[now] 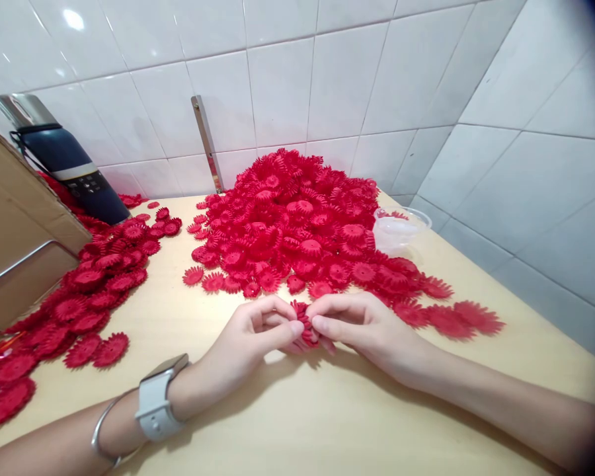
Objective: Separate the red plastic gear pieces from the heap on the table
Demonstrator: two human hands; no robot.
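Between my two hands, just above the table, is a small red fabric flower piece [305, 324] with pointed petals. My left hand [265, 327] pinches it from the left with thumb and fingers. From the right, the thumb and fingertips of my right hand [354, 327] close on its other edge. The fingers partly cover the piece, so I cannot tell how many layers it has. Right behind my hands rises a large heap of similar red flower pieces [292, 231]. Some of them lie spread flat to the right of my right hand.
A second group of red flower pieces [99, 284] lies along the left. Beside it lean a cardboard box [24, 205] and a dark blue bottle [74, 165]. A clear plastic container [401, 231] sits right of the heap. White tiled walls border the table [297, 423] behind and right.
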